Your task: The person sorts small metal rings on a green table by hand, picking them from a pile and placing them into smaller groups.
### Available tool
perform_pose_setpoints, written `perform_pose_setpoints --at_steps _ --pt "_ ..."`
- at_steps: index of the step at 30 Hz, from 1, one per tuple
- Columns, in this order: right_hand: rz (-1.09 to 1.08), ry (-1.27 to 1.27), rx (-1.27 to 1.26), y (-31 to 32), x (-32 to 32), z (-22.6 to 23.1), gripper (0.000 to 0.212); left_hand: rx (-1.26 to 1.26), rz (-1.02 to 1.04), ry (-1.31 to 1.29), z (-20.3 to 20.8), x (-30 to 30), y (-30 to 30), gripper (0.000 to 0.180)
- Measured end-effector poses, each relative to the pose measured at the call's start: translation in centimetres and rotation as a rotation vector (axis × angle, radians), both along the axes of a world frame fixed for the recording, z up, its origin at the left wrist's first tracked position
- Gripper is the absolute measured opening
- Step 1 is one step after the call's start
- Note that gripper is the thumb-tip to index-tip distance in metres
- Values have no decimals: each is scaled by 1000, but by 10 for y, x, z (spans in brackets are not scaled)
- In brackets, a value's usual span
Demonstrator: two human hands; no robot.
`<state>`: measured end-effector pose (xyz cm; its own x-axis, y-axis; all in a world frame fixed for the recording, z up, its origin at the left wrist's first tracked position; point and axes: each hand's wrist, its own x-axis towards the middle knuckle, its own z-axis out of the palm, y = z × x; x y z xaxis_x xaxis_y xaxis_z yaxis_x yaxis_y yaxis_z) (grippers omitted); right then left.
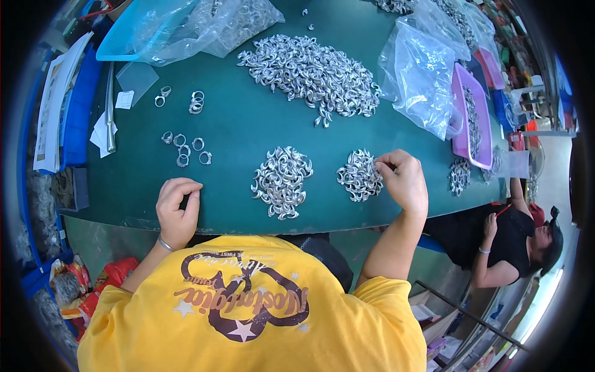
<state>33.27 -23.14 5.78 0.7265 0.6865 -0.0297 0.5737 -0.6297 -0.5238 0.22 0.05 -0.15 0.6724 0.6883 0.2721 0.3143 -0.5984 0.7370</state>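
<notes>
My right hand (406,186) is at the right side of a small heap of silver curved metal pieces (358,177), with thumb and forefinger pinched at the heap's edge. Whatever lies between those fingertips is too small to make out. A taller heap of similar pieces (282,183) lies left of it, nearer the table's front edge. My left hand (178,211) rests by that edge, fingers curled and thumb close to the forefinger; any content is hidden. Beyond it lie several loose silver rings (183,150) and a short overlapping row of rings (196,102).
A broad pile of metal pieces (310,74) spreads across the far middle of the green table (229,68). Clear plastic bags (424,74) and a purple basket (460,111) stand right; a blue basket (124,37) is far left. A person in black (458,239) sits at right.
</notes>
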Motion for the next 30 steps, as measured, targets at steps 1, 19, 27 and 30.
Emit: perform_pose_setpoints --at_steps 1,19,27,30 --pt "19 -45 13 2 0 -1 6 5 4 1 0 0 0 10" --pt "29 0 239 65 -11 -34 8 42 -7 -18 0 -1 1 8" --pt "140 -105 234 70 -17 -40 3 50 -10 -36 3 0 1 8" --pt "46 -53 213 49 -10 -21 3 45 -25 -56 0 -1 2 8"
